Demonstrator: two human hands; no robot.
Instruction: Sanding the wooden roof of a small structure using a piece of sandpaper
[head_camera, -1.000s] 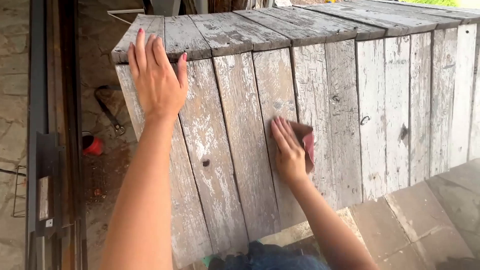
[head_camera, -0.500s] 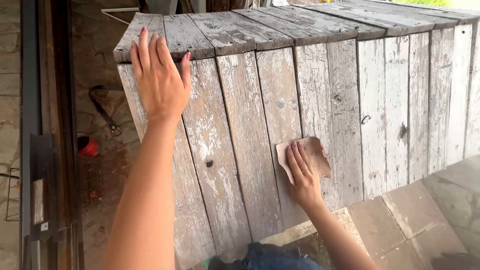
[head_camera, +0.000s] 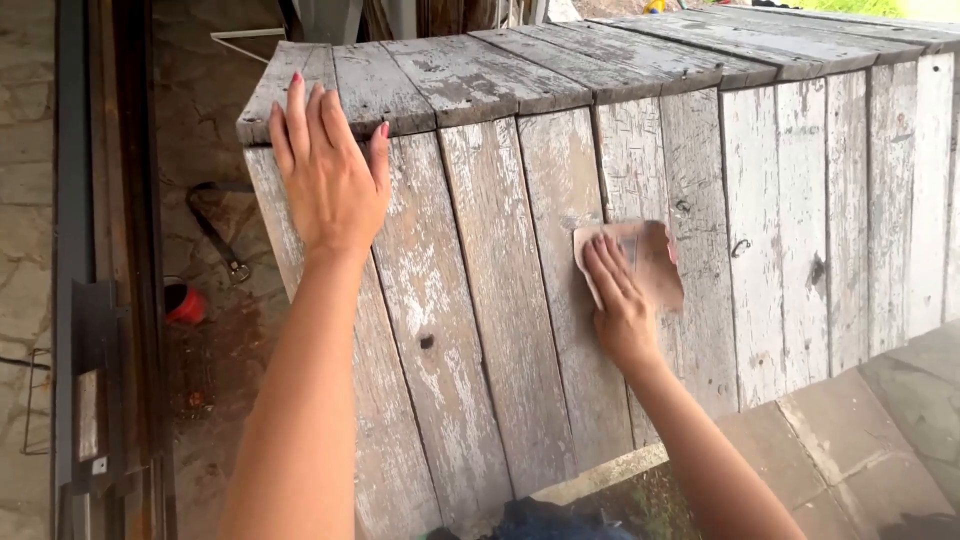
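While the left hand (head_camera: 330, 180) lay flat over the upper corner of the weathered wooden structure (head_camera: 620, 200), its fingers (head_camera: 300, 120) were stretched out and slightly spread, the tips reaching onto the top boards and the thumb resting on the front face; it gripped nothing, only pressed against the wood. Lower and to the right, the right hand (head_camera: 620, 305) pressed a brownish sheet of sandpaper (head_camera: 645, 260) flat against the vertical planks; its fingers lay close together on the sheet, pointing up and slightly left, and the paper showed above and to the right of them, its upper right corner a little curled. That sheet sat about midway up the front face, over the seam between two grey planks with flaking white paint; a dark knot (head_camera: 427, 342) marked a plank between the two arms. To the left, on the stone floor (head_camera: 215, 330), lay a dark strap with a metal clip (head_camera: 215, 235) and, nearer, a small red object (head_camera: 187, 305); a dark metal frame (head_camera: 95, 300) ran down the left edge. Paving slabs (head_camera: 850, 440) lay at the lower right.
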